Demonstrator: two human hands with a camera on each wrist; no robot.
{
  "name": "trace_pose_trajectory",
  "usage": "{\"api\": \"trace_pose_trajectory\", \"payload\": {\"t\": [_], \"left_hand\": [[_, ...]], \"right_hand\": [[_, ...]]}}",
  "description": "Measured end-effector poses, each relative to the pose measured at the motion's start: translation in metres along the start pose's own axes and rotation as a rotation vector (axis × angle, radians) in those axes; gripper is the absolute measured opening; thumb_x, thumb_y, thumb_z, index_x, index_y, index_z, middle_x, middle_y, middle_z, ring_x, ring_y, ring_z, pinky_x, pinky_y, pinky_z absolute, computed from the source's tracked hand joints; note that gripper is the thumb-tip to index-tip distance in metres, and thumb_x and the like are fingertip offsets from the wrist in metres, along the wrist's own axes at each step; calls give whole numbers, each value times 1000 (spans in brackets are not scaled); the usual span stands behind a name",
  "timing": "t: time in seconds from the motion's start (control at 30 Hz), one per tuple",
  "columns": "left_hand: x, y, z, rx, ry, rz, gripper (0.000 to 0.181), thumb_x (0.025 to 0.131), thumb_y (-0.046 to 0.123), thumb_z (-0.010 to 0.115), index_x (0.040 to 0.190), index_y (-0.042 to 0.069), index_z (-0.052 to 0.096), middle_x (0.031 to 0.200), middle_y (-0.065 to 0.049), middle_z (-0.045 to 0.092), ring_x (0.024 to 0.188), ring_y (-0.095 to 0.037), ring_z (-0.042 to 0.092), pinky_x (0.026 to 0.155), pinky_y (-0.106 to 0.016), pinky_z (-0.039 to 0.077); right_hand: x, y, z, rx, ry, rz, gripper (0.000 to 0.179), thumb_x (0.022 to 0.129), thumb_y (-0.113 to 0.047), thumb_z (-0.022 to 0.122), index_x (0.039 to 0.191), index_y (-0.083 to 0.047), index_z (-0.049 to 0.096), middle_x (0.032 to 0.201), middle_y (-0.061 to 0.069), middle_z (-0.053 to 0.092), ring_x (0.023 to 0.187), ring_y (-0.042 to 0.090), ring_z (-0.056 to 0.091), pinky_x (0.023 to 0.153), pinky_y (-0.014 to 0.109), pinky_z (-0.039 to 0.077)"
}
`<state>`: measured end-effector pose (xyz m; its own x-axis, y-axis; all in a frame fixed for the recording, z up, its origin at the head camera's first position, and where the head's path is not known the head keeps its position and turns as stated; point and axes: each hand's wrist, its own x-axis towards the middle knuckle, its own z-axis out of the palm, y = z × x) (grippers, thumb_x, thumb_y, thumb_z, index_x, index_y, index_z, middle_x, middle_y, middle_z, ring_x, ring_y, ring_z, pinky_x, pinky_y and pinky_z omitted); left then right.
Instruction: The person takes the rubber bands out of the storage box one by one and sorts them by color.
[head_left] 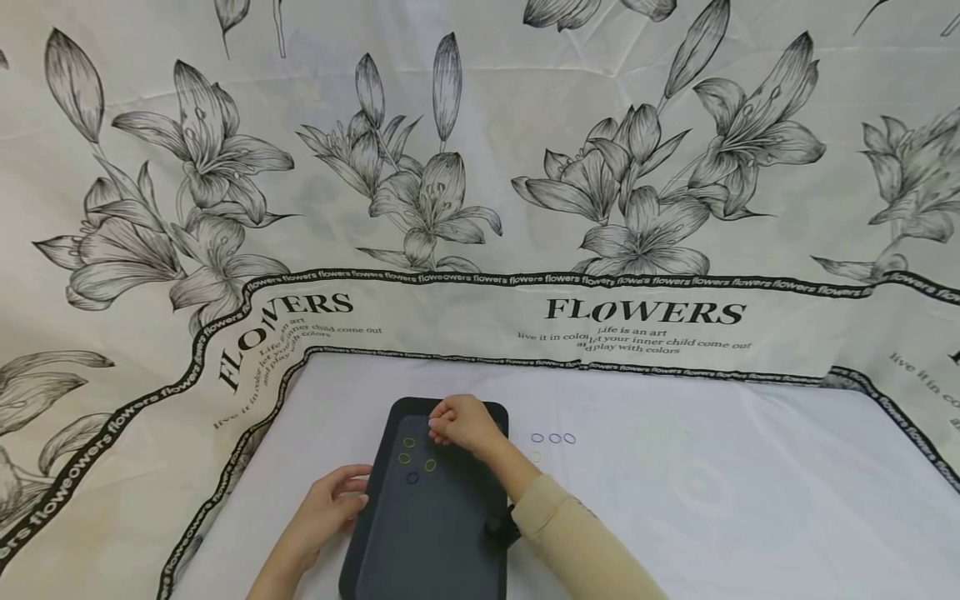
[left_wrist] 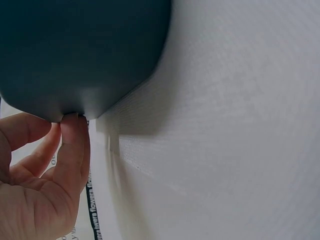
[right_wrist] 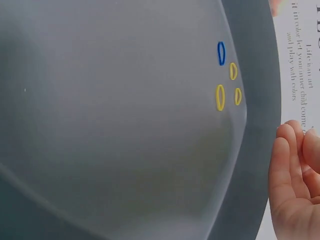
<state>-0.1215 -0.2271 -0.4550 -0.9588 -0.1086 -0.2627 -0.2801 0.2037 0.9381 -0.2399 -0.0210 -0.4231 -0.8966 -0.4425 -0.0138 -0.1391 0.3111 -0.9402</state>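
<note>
A dark grey tray (head_left: 442, 533) lies lengthwise before me. On its far left part lie three thin yellow rings (right_wrist: 220, 97) and one blue ring (right_wrist: 221, 53), like small rubber bands. My left hand (head_left: 326, 508) holds the tray's left edge; in the left wrist view, the thumb and fingertips of that hand (left_wrist: 47, 175) meet at the rim. Above the far end of the tray is my right hand (head_left: 461, 423), its thumb and bent fingers brought together. I cannot tell whether something small sits between them. The right wrist view shows this hand (right_wrist: 295, 185) past the tray rim.
Right of the tray, three bluish rings (head_left: 555, 438) lie in a row on the white tabletop (head_left: 712, 500), with a yellow ring (head_left: 536, 457) just nearer. A cloth (head_left: 480, 317) printed with flowers and lettering hangs behind and along the left side.
</note>
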Motion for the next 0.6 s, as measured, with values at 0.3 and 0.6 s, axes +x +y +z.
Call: {"api": "trace_pose_trajectory", "payload": {"t": [0.3, 0.6], "left_hand": [[1, -1, 0, -4, -1, 1, 44, 82, -5, 56, 126, -4, 51, 103, -13, 61, 81, -22, 61, 61, -36, 50], [-1, -1, -1, -11, -12, 8, 44, 83, -4, 55, 126, -4, 51, 104, -14, 61, 82, -22, 61, 61, -34, 50]], "right_hand": [[-6, -8, -11, 54, -36, 56, 14, 87, 1, 61, 93, 13, 64, 73, 13, 67, 63, 16, 64, 67, 40, 54], [-14, -14, -24, 68, -45, 94, 16, 88, -1, 60, 96, 13, 63, 73, 10, 66, 64, 15, 63, 69, 39, 54]]}}
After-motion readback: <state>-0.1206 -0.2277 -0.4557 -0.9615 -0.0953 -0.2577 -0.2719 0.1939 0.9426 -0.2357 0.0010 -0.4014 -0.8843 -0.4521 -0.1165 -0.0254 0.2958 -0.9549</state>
